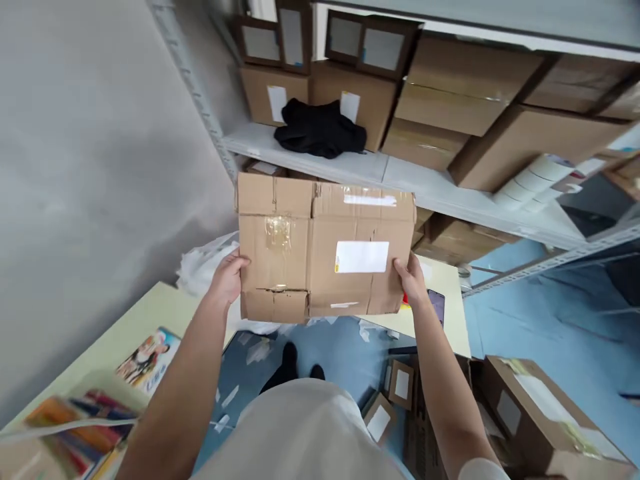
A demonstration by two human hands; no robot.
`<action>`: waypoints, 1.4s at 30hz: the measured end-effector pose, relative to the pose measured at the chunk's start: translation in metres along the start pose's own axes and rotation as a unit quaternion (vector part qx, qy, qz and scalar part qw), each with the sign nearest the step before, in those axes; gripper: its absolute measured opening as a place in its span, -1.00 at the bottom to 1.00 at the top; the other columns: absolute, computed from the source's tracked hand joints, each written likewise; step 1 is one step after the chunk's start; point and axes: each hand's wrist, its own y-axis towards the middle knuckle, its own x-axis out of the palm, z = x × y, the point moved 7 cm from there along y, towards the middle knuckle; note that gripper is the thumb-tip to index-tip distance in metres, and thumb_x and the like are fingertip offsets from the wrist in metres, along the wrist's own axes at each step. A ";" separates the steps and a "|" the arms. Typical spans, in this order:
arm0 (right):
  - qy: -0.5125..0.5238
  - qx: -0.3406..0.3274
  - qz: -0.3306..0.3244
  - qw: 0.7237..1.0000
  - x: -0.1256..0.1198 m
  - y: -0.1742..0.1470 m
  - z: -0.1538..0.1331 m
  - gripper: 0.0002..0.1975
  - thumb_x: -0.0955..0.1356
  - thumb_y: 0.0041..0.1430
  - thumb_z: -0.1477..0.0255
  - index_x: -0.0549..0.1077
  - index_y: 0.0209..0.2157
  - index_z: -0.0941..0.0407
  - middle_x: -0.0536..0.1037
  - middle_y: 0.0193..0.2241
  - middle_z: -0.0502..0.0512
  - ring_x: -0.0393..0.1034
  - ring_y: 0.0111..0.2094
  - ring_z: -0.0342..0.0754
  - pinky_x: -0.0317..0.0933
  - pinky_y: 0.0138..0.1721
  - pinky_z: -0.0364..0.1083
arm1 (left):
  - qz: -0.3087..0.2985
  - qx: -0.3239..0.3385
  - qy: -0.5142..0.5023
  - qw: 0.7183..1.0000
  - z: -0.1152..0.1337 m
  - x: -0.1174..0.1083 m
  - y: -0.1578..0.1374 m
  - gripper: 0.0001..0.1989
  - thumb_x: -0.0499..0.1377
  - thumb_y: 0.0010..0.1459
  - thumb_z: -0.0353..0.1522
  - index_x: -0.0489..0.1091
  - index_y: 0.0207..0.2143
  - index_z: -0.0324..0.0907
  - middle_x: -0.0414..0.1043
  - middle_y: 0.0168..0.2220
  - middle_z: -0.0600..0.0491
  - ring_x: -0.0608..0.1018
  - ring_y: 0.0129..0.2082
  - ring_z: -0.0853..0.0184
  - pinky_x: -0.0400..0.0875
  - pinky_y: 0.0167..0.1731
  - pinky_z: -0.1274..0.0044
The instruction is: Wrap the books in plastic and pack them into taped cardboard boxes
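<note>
A flattened cardboard box [327, 267] is held up in front of me by both hands. It bears a white label [361, 257] on its right half and shiny clear tape [279, 233] on its left. My left hand [228, 275] grips the left edge, thumb on the near face and fingers hidden behind. On the right edge, my right hand [411, 277] is closed in the same way. Behind the cardboard lies a pale yellow table [453, 313], with white plastic wrapping [205, 263] beyond my left hand. A phone [437, 305] rests beside my right forearm.
A metal shelf [360, 167] ahead carries several cardboard boxes [450, 87], a black cloth [320, 130] and white rolls [533, 180]. Colourful books [83, 427] lie lower left. Cartons [545, 413] stand at lower right, and paper scraps [230, 397] litter the blue floor.
</note>
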 end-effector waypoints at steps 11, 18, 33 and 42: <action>0.053 0.047 0.093 0.993 -0.015 -0.026 0.043 -0.53 0.42 -0.04 0.13 0.42 -0.11 0.08 0.58 -0.15 0.19 0.45 -0.10 0.11 0.33 -0.06 0.09 | -0.077 0.022 0.060 0.995 -0.088 0.079 0.122 -0.64 0.29 -0.26 -0.26 0.35 -0.33 -0.12 0.51 -0.30 0.05 0.52 -0.24 0.21 0.38 -0.24 0.46; 0.036 0.062 0.129 0.989 0.004 -0.040 0.063 -0.60 0.40 0.00 0.11 0.41 -0.19 0.06 0.56 -0.15 0.18 0.43 -0.07 0.09 0.30 -0.02 0.08 | -0.058 0.026 -0.043 0.997 -0.080 0.103 0.154 -0.43 0.34 -0.23 0.04 0.30 -0.28 -0.09 0.48 -0.18 0.00 0.52 -0.17 0.27 0.40 -0.15 0.46; 0.041 0.036 -0.007 0.999 0.040 -0.014 0.083 -0.51 0.39 0.06 0.21 0.33 0.02 0.04 0.44 0.01 0.16 0.29 0.10 0.05 0.09 0.20 0.11 | -0.066 -0.021 -0.028 0.997 -0.100 0.120 0.134 -0.55 0.38 -0.25 -0.09 0.42 -0.35 -0.16 0.53 -0.40 0.04 0.58 -0.29 0.19 0.45 -0.31 0.45; 0.098 0.085 -0.043 0.991 0.019 -0.021 0.067 -0.25 0.40 -0.03 0.00 0.28 0.18 0.00 0.40 0.12 0.18 0.24 0.17 0.14 0.13 0.19 0.14 | -0.058 -0.037 0.005 0.998 -0.106 0.139 0.125 -0.59 0.36 -0.26 -0.20 0.35 -0.35 -0.16 0.51 -0.37 0.09 0.55 -0.32 0.29 0.39 -0.30 0.49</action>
